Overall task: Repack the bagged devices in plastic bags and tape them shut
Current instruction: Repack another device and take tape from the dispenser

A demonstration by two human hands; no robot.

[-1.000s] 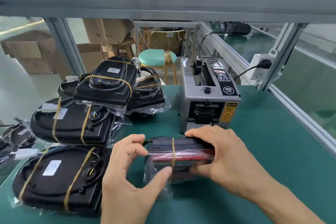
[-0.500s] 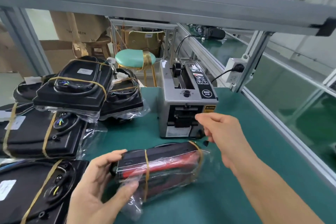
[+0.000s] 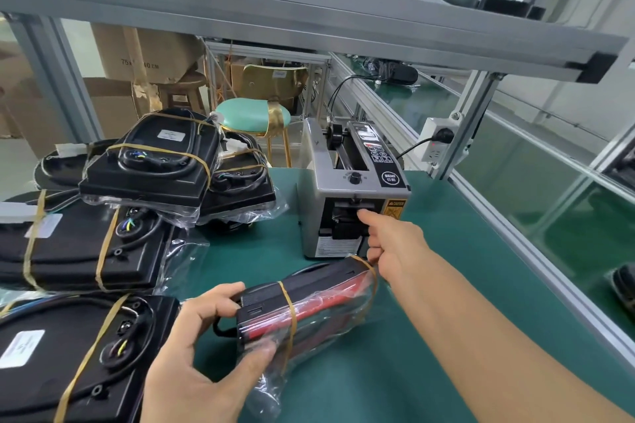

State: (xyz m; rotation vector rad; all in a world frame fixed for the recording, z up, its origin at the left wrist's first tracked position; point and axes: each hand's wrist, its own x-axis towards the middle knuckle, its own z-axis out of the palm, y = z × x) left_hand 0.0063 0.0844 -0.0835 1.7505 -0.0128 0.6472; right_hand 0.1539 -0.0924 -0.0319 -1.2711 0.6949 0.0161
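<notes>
My left hand (image 3: pixel 202 364) grips the near end of a black and red device (image 3: pixel 302 302) wrapped in a clear plastic bag with yellow rubber bands, held just above the green table (image 3: pixel 446 336). My right hand (image 3: pixel 391 244) reaches out to the grey tape dispenser (image 3: pixel 347 189). Its index finger touches the tape outlet at the front of the machine. Whether it pinches a piece of tape I cannot make out.
Several bagged black devices (image 3: pixel 151 165) with yellow bands are stacked on the left of the table. An aluminium frame rail (image 3: pixel 515 227) with a socket (image 3: pixel 438 144) runs along the right. A shelf beam (image 3: pixel 309 14) crosses overhead. A green stool (image 3: pixel 251 115) stands behind the table.
My right hand left the bagged device and moved forward to the tape dispenser's outlet. My left hand keeps holding the device, now tilted with its far end raised.
</notes>
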